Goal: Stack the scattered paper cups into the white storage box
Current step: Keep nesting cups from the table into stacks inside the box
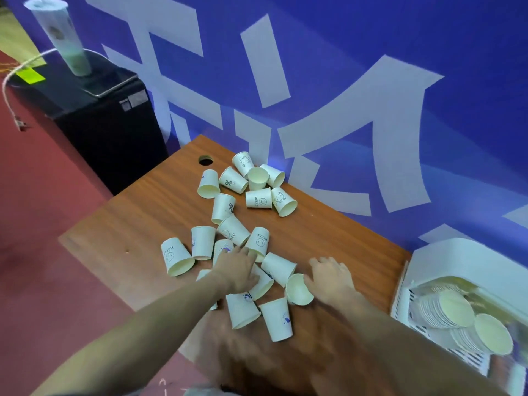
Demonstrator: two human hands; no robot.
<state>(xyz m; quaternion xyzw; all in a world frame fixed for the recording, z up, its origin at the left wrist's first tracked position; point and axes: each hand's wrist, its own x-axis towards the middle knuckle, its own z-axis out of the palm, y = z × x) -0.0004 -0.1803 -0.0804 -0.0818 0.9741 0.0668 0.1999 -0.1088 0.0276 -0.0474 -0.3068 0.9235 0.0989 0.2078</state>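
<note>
At the far left a black cabinet (111, 121) is seen on the red floor (43, 224), with a tall plastic drink cup (61, 38) stood on top of it and a white cable (17, 78) draped over its edge. A blue wall (371, 52) with large pale lettering is seen behind the wooden bench (128, 224), in whose far corner a round cable hole (206, 160) is cut.

Paper cups are scattered on the bench in two loose groups. The far group (257, 184) lies near the wall, most on their sides, some printed with "HELLO" or a percent sign. The near group (228, 252) is spread around the hands, mostly tipped over.

The left hand (238, 271) is laid over cups in the middle of the near group, fingers stretched forward and spread over them; whether any cup is gripped cannot be told. Just below it two cups (257, 312) lie side by side on the bench.

The right hand (331, 277) is held palm down with fingers spread, its thumb side touching a tipped cup (298, 290) whose open mouth faces the camera; a grip on it cannot be made out.

At the right edge the white box (445, 267) is set beside the bench, and stacked cups (457, 318) are lying on their sides inside it.
</note>
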